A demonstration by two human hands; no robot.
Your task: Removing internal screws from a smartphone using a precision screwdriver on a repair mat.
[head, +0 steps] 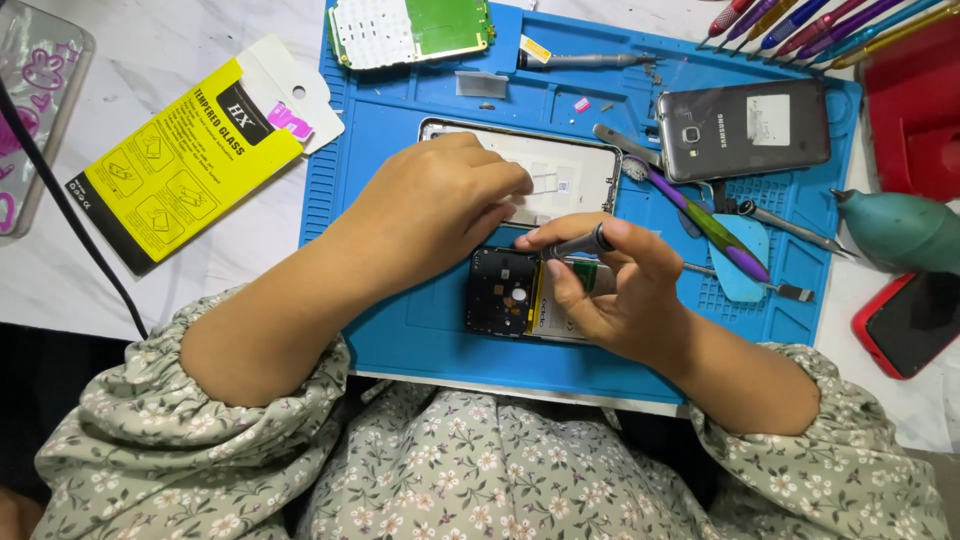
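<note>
On the white tabletop (230, 250) lies one blue work mat (420, 330), and near its front edge sits the opened phone (505, 292), back cover off, its dark inner frame and a strip of battery showing. It looks light and flat but delicate: exposed parts, thin edges. I'd judge it best held by its long sides, never pressed on the open middle. The left hand (430, 205) rests above it, fingers curled together over a white phone frame (560, 165), touching it. The right hand (615, 290) has its fingers clamped on one slim grey screwdriver (580, 243), a thin, stiff and likely slippery tool, pinched near its tip over the phone.

Counting around: one grey phone (745, 128) lying face down, one green circuit board (410, 30), one yellow screen-protector packet (185, 150), one teal air blower (900, 228), one red-cased phone (910, 325), one blue pick (742, 258). The row of coloured screwdrivers (800, 22) at the top right I can't count surely.
</note>
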